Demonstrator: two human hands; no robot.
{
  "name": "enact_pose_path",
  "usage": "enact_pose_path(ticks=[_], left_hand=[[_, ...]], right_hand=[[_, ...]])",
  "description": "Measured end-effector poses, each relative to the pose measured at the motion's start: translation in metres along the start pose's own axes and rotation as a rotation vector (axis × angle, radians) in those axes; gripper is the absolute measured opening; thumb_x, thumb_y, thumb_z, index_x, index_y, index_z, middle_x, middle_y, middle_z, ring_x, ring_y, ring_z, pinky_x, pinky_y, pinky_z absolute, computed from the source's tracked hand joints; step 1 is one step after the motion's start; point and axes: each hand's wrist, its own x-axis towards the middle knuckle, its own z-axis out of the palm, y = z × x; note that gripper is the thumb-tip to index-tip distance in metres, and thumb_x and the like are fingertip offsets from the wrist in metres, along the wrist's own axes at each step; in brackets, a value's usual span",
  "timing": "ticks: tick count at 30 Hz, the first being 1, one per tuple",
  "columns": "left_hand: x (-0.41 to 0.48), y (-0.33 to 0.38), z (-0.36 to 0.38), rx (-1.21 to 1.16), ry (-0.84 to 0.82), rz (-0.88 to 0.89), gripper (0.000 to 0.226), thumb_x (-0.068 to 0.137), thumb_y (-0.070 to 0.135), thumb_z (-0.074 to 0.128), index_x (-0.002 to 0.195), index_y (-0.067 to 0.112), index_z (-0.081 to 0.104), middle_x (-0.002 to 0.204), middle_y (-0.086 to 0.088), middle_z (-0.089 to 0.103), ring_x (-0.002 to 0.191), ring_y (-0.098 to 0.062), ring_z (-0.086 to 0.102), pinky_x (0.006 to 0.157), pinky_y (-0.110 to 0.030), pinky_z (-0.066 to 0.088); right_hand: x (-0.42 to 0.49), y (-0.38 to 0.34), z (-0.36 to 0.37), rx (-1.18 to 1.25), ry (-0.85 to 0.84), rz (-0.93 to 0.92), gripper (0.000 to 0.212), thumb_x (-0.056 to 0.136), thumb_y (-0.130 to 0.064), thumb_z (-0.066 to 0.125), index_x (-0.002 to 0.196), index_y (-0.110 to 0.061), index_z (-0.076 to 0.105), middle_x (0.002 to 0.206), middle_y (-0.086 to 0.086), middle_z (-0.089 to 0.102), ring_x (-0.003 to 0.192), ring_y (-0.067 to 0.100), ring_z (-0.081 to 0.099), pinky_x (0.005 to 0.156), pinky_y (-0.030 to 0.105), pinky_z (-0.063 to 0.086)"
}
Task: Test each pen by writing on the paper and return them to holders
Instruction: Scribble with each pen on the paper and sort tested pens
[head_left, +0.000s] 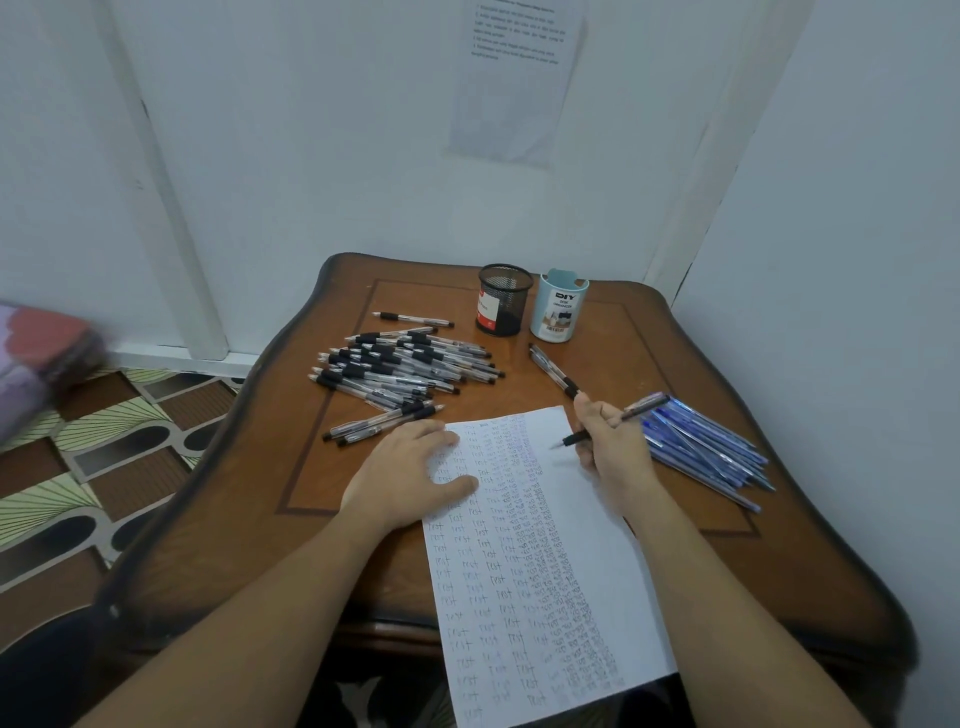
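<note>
Lying lengthwise on the table (675, 338), the paper (597, 525) is being pressed flat at its upper left by the left hand (415, 467), fingers spread and relaxed. A dark pen (644, 406) is being grasped by the right hand (610, 441) over the paper's upper right, its tip apparently just off the sheet. Black pens (405, 369) are lying heaped left of the paper, blue pens (706, 447) right of it. A mesh holder (504, 301) and a pale blue holder (560, 312) are standing beyond it.

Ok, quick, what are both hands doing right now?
Left hand: open, resting flat on the paper.
Right hand: gripping a pen, tip pointing toward the paper.
</note>
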Motion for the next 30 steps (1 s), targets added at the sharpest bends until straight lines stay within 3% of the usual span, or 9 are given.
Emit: enact_pose_path(ticks=[2, 4, 5, 7, 12, 18, 30], left_hand=[[0.000, 0.001, 0.000, 0.001, -0.003, -0.005, 0.070, 0.086, 0.068, 0.056, 0.145, 0.034, 0.045, 0.157, 0.014, 0.032, 0.145, -0.007, 0.023, 0.117, -0.035, 0.022], [-0.001, 0.001, -0.001, -0.007, 0.001, -0.010, 0.069, 0.085, 0.068, 0.057, 0.145, 0.035, 0.046, 0.156, 0.015, 0.032, 0.144, -0.007, 0.023, 0.117, -0.035, 0.022], [-0.001, 0.001, -0.001, -0.012, 0.003, -0.011, 0.069, 0.085, 0.067, 0.057, 0.144, 0.035, 0.046, 0.156, 0.015, 0.033, 0.144, -0.007, 0.023, 0.117, -0.035, 0.022], [-0.001, 0.002, -0.001, -0.017, 0.006, -0.012, 0.068, 0.085, 0.067, 0.058, 0.144, 0.034, 0.047, 0.156, 0.015, 0.033, 0.144, -0.007, 0.024, 0.116, -0.034, 0.023], [-0.001, 0.002, -0.001, -0.013, 0.006, -0.008, 0.068, 0.086, 0.067, 0.058, 0.144, 0.034, 0.047, 0.156, 0.015, 0.033, 0.144, -0.007, 0.024, 0.116, -0.035, 0.023], [0.000, 0.001, 0.000, -0.017, 0.012, -0.010, 0.068, 0.085, 0.067, 0.059, 0.143, 0.034, 0.048, 0.155, 0.015, 0.034, 0.143, -0.007, 0.025, 0.115, -0.035, 0.024], [0.003, -0.001, 0.002, -0.016, 0.015, -0.014, 0.067, 0.084, 0.068, 0.059, 0.141, 0.036, 0.049, 0.154, 0.016, 0.035, 0.142, -0.006, 0.026, 0.114, -0.035, 0.025]], right_hand=[[0.000, 0.005, 0.002, -0.026, -0.003, 0.003, 0.029, 0.103, -0.028, 0.053, 0.080, -0.012, 0.057, 0.058, 0.005, 0.049, 0.048, 0.012, 0.033, 0.049, 0.027, 0.022], [-0.003, 0.010, 0.004, -0.087, -0.052, -0.011, 0.018, 0.102, -0.019, 0.056, 0.091, -0.006, 0.064, 0.074, 0.015, 0.070, 0.057, 0.017, 0.053, 0.053, 0.028, 0.039], [-0.004, 0.013, 0.004, -0.102, -0.070, -0.013, 0.014, 0.099, -0.015, 0.061, 0.090, -0.004, 0.064, 0.082, 0.015, 0.073, 0.067, 0.020, 0.061, 0.062, 0.029, 0.050], [-0.005, 0.018, 0.004, -0.114, -0.085, -0.016, 0.015, 0.091, -0.011, 0.071, 0.081, -0.004, 0.062, 0.077, 0.009, 0.072, 0.076, 0.021, 0.066, 0.081, 0.035, 0.057], [0.001, 0.030, 0.004, -0.227, 0.013, -0.092, 0.043, 0.085, -0.005, 0.075, 0.055, -0.019, 0.046, 0.049, -0.003, 0.055, 0.056, 0.017, 0.054, 0.069, 0.042, 0.047], [0.004, 0.037, 0.003, -0.311, 0.027, -0.147, 0.036, 0.078, 0.000, 0.070, 0.058, -0.015, 0.044, 0.056, 0.005, 0.042, 0.047, 0.001, 0.052, 0.067, 0.039, 0.044], [0.010, 0.041, 0.001, -0.422, 0.015, -0.195, 0.045, 0.076, -0.003, 0.069, 0.050, -0.021, 0.038, 0.047, -0.010, 0.042, 0.050, 0.008, 0.054, 0.065, 0.041, 0.047]])
